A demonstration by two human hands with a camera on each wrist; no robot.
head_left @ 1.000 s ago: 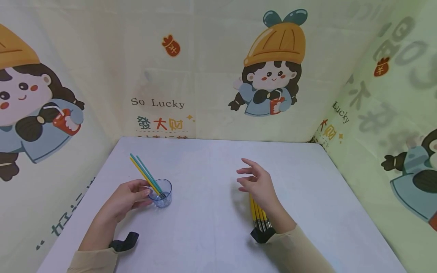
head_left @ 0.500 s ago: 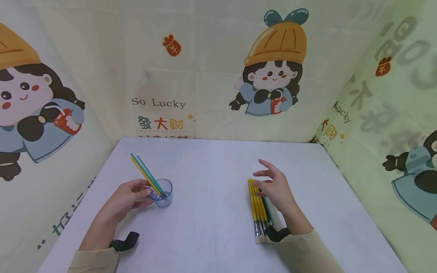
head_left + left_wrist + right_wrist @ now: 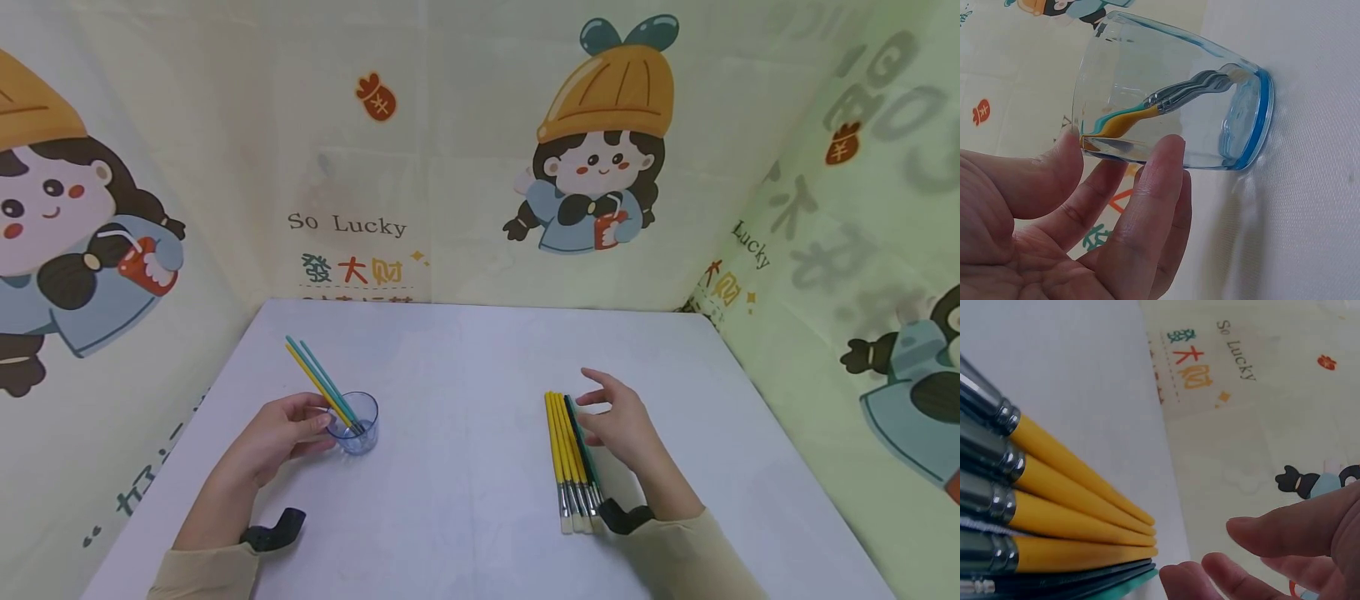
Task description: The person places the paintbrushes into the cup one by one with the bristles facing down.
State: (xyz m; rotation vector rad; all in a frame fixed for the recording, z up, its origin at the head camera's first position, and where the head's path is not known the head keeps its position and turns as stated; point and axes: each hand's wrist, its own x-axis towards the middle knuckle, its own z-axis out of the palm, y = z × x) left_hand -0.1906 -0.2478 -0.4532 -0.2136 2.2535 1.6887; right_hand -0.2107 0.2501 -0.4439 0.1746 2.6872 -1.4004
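Two teal paintbrushes and a yellow paintbrush [image 3: 318, 378] lean in a clear glass cup [image 3: 365, 410], handles up and bristles down. My left hand [image 3: 287, 433] holds this cup at its left side, thumb by the rim and fingers against the wall, as the left wrist view shows. Several paintbrushes [image 3: 564, 450] with yellow, dark and teal handles lie side by side on the table, bristles toward me. My right hand [image 3: 621, 425] hovers by their handle ends, fingers loosely bent and holding nothing. In the right wrist view its fingertips [image 3: 1242, 529] are apart from the yellow handles [image 3: 1085, 481].
The white table [image 3: 465, 467] is enclosed by cloth walls [image 3: 465, 167] printed with cartoon figures and lettering. Black straps [image 3: 276, 532] sit at both wrists.
My right hand has moved right and slightly toward me, away from over the paintbrushes, uncovering their handles. The left hand and the cup have stayed in place.
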